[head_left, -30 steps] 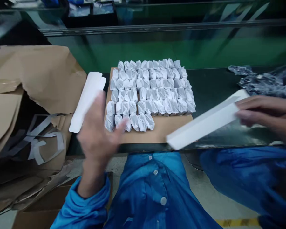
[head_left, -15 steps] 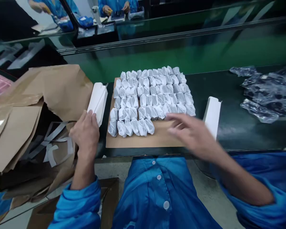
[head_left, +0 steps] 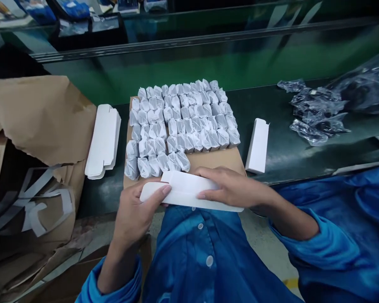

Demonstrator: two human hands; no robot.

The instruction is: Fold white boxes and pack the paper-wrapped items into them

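Observation:
A white folding carton [head_left: 189,190] lies sideways between my two hands, over the front edge of the cardboard sheet [head_left: 214,162]. My left hand [head_left: 139,206] pinches its left end, thumb on top by the end flap. Around the right part of the carton my right hand [head_left: 230,187] is closed, thumb along the near face. Just beyond are rows of small items wrapped in white paper [head_left: 183,113], standing close together on the sheet. A stack of flat white cartons [head_left: 102,141] sits left of them. To the right lies a formed white box [head_left: 258,145].
Dark items in clear plastic bags [head_left: 318,111] are heaped on the bench [head_left: 278,143] at the right. A torn brown paper-lined carton [head_left: 41,113] with white paper strips [head_left: 47,202] stands at the left. A green barrier [head_left: 113,78] runs behind the bench.
My left hand has come from the carton stack to the middle with a carton. My right hand, free before, now holds that carton too. The view has shifted.

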